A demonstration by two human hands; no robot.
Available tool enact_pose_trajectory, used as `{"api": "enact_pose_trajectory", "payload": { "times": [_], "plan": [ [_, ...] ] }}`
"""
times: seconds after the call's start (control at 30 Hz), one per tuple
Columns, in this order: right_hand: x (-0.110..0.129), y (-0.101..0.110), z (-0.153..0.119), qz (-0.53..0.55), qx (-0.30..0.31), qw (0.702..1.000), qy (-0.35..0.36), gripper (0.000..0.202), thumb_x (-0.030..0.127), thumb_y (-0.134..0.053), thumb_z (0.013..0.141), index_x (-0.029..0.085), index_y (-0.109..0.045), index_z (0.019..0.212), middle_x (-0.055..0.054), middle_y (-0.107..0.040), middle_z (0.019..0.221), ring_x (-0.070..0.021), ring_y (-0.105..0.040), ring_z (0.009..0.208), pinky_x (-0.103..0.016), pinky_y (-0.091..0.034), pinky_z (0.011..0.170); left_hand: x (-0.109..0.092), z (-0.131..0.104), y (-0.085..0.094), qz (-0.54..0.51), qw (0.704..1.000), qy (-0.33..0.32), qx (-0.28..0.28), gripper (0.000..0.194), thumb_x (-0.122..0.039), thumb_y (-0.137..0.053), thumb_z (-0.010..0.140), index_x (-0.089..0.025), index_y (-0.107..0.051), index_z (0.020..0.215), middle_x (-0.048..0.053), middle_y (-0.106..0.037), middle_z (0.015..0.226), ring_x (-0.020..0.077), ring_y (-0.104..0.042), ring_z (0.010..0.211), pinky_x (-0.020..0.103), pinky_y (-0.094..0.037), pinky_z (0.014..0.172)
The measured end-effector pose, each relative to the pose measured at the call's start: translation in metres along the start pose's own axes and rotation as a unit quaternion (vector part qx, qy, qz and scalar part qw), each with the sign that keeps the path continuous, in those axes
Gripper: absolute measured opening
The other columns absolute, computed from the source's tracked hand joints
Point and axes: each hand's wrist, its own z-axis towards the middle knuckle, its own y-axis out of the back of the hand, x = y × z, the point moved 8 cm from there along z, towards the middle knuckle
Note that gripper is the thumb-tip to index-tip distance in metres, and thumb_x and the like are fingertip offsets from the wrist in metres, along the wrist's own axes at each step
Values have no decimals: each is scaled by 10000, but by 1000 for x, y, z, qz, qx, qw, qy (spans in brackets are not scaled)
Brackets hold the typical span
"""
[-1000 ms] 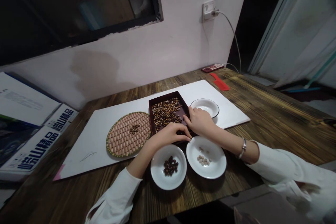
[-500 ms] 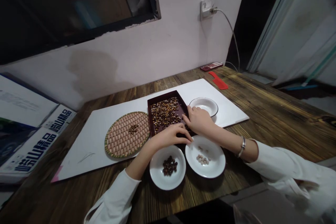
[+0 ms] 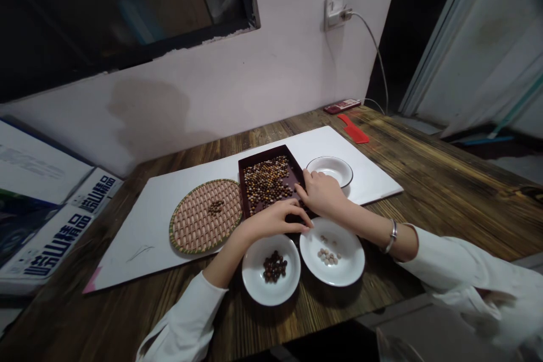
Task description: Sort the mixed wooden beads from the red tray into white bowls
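At the left side stands a box [image 3: 17,263] of smooth card, white, with big blue characters. Next to it a flat white board [image 3: 139,226] lies on the worktop [image 3: 432,181], which is brown wood with strong grain. On the board is the mat [image 3: 195,223], round and woven in pinkish strips with a green edge, and it carries a small group of brown beads [image 3: 215,207]. To its right is the tray [image 3: 295,169], dark red, with low straight walls, holding many small round mixed beads [image 3: 267,178].

The left hand [image 3: 311,227] reaches across the tray's near side, with its fingertips close together at the rim of the near right bowl [image 3: 341,277]. The near left bowl [image 3: 254,288], white and glossy, holds dark beads [image 3: 275,267]; the near right one holds pale beads [image 3: 328,256]. The right hand [image 3: 301,180] is at the tray's right wall. Behind its wrist is the far bowl [image 3: 333,166], white with a thin dark rim. Farther right lies a red comb [image 3: 356,134].

The hands cover the tray's near right corner, and the far bowl is partly hidden. I cannot tell if the left fingers pinch a bead, or if the right ones grip the wall. The box is cut off by the picture's edge.
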Motion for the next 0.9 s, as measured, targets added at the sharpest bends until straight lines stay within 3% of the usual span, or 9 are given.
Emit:
{"api": "enact_pose_trajectory", "payload": {
  "times": [0.9],
  "plan": [
    [1, 1, 0, 9, -17, 1000, 9, 478, 395, -327, 955, 29, -550, 1166, -194, -659, 982, -292, -604, 895, -326, -301, 636, -1, 0, -1, 1, 1000, -3, 12, 231, -358, -647, 838, -227, -735, 1006, 58, -613, 1166, 189, -560, 1140, 306, -386, 1036]
  ]
}}
